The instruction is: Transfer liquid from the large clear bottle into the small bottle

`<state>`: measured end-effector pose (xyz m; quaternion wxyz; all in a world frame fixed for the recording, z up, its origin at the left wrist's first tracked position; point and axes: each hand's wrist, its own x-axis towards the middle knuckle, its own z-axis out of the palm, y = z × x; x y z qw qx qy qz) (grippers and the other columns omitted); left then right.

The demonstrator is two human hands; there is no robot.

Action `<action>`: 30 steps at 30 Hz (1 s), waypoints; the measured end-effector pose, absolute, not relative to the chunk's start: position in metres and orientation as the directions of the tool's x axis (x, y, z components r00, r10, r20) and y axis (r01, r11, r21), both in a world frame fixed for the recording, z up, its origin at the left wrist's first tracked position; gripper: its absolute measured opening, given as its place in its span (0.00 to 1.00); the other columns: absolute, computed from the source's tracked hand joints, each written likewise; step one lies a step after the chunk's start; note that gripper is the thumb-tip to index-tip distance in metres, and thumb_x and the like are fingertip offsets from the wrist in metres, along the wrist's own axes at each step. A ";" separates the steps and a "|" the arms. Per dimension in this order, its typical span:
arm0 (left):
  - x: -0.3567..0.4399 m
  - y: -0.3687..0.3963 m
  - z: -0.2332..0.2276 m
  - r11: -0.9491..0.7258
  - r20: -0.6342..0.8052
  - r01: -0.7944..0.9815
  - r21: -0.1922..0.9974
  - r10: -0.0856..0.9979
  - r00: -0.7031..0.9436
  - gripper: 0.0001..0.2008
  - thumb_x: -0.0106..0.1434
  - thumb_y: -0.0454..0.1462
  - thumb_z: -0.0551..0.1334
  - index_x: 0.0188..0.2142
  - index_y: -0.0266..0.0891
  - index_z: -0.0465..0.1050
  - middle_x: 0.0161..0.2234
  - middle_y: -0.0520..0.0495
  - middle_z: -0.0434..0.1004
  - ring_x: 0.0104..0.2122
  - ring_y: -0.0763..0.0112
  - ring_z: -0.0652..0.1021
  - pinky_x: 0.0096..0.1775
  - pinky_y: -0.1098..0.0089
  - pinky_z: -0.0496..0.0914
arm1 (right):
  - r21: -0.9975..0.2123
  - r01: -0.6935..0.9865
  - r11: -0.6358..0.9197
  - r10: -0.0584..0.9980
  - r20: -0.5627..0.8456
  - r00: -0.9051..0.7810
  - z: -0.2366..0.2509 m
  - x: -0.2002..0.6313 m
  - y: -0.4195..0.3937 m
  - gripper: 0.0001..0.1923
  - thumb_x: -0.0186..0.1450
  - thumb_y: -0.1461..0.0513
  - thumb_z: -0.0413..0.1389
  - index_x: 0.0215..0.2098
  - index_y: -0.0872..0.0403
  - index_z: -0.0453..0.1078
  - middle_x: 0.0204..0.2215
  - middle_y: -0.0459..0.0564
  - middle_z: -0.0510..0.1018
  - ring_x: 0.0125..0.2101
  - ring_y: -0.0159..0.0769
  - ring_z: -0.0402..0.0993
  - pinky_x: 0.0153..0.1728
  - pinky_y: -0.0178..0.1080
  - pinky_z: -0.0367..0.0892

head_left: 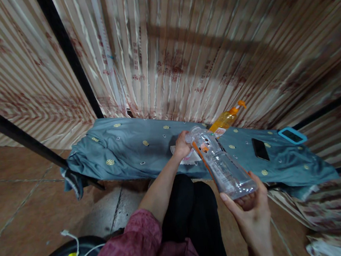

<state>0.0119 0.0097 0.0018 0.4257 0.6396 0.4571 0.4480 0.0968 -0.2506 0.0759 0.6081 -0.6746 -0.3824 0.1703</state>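
A clear plastic bottle [220,163] with an orange label strip is tilted, its base toward me and its neck pointing away. My right hand [253,209] grips the bottle's base from below. My left hand [182,144] is closed around the bottle's cap end at the neck. The bottle is held above a grey-blue patterned cloth [130,149] spread over a low surface. Under my left hand lies a small white and pink item [189,157], partly hidden.
An orange bottle [226,119] with a nozzle lies at the back of the cloth. A black phone [261,149] and a blue-cased phone [292,135] lie to the right. Striped curtains hang behind. A black round object with white cables [74,254] sits at lower left.
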 end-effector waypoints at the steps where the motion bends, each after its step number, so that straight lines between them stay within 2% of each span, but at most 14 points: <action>1: 0.012 0.010 0.002 -0.219 0.183 0.201 0.955 0.966 0.183 0.16 0.59 0.37 0.70 0.47 0.39 0.74 0.46 0.43 0.81 0.47 0.59 0.79 0.52 0.61 0.72 | -0.952 0.304 0.034 0.726 0.232 0.647 0.076 0.097 -0.251 0.57 0.49 0.52 0.75 0.70 0.54 0.56 0.59 0.67 0.73 0.46 0.48 0.80 0.44 0.49 0.78; 5: 0.012 0.011 0.001 -0.223 0.189 0.191 0.956 0.965 0.183 0.16 0.57 0.36 0.70 0.45 0.40 0.74 0.46 0.44 0.81 0.47 0.60 0.79 0.52 0.63 0.72 | -0.951 0.310 0.018 0.718 0.228 0.658 0.078 0.097 -0.251 0.57 0.48 0.50 0.75 0.70 0.55 0.56 0.58 0.68 0.73 0.45 0.48 0.80 0.42 0.48 0.79; 9: 0.014 0.012 -0.001 -0.232 0.199 0.192 0.954 0.964 0.176 0.16 0.57 0.35 0.70 0.45 0.40 0.74 0.45 0.45 0.81 0.46 0.60 0.79 0.52 0.63 0.72 | -0.945 0.328 0.001 0.719 0.229 0.656 0.078 0.096 -0.251 0.57 0.49 0.50 0.74 0.70 0.54 0.56 0.58 0.67 0.73 0.46 0.48 0.80 0.46 0.50 0.78; 14: 0.015 0.014 -0.005 -0.239 0.206 0.192 0.952 0.963 0.177 0.16 0.56 0.35 0.70 0.45 0.39 0.74 0.45 0.45 0.81 0.45 0.61 0.79 0.51 0.63 0.72 | -0.949 0.315 0.029 0.719 0.239 0.652 0.075 0.098 -0.250 0.57 0.49 0.50 0.75 0.70 0.54 0.57 0.58 0.67 0.73 0.46 0.49 0.80 0.45 0.50 0.78; 19: 0.017 0.017 -0.009 -0.245 0.212 0.195 0.950 0.961 0.175 0.17 0.56 0.35 0.70 0.45 0.39 0.74 0.45 0.45 0.81 0.45 0.61 0.79 0.50 0.63 0.72 | -0.948 0.318 0.024 0.720 0.237 0.652 0.075 0.098 -0.249 0.57 0.49 0.50 0.75 0.70 0.55 0.56 0.58 0.67 0.73 0.46 0.49 0.80 0.48 0.53 0.77; 26: 0.016 0.016 -0.008 -0.260 0.226 0.192 0.946 0.957 0.182 0.17 0.57 0.36 0.70 0.46 0.39 0.73 0.45 0.43 0.81 0.45 0.60 0.79 0.50 0.62 0.72 | -0.950 0.310 0.030 0.717 0.237 0.656 0.075 0.098 -0.250 0.57 0.48 0.50 0.75 0.69 0.55 0.57 0.58 0.68 0.73 0.44 0.48 0.80 0.42 0.48 0.79; 30: 0.016 0.016 -0.007 -0.238 0.206 0.187 0.953 0.963 0.175 0.17 0.56 0.35 0.71 0.45 0.39 0.74 0.45 0.44 0.81 0.45 0.60 0.79 0.51 0.63 0.72 | -0.949 0.315 0.028 0.721 0.237 0.651 0.075 0.098 -0.250 0.57 0.48 0.50 0.74 0.70 0.55 0.56 0.58 0.68 0.73 0.45 0.49 0.80 0.43 0.49 0.79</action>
